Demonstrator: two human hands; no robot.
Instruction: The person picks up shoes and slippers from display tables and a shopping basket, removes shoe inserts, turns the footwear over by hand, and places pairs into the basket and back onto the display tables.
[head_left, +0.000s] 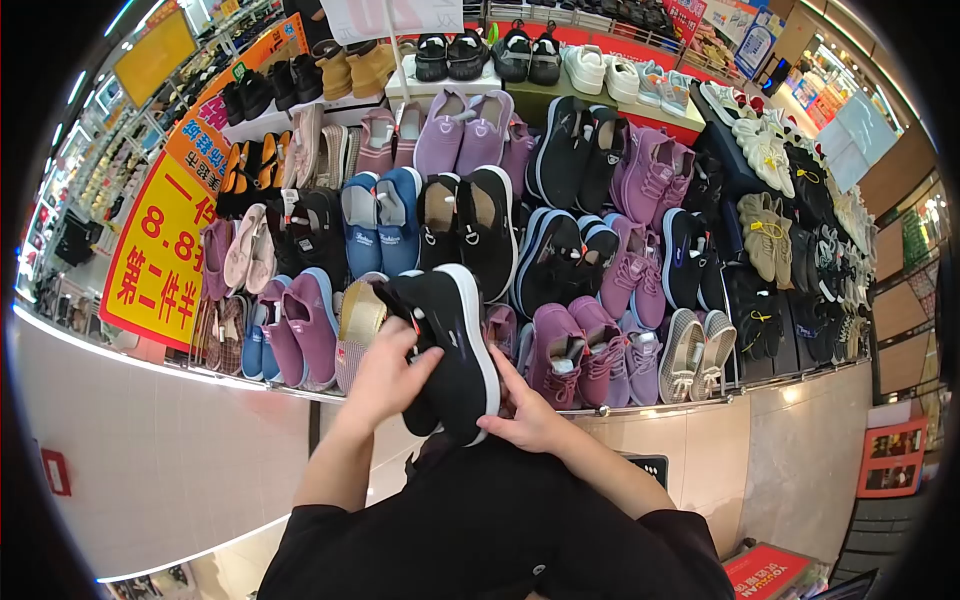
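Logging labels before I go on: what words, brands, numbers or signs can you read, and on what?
"8.8": yellow sign, middle line.
"第二件半": same sign, bottom line.
"一": same sign, top line; the next character is uncertain.
"Fashion", probably: script on the blue shoes.
Too blurred, small or cut off to quote surely: orange banner, white card, lower-right red box, the mark on the held black shoe, distant signs.

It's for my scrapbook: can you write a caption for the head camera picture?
A left hand and right hand hold a black, white-soled shoe before a crowded shoe display.
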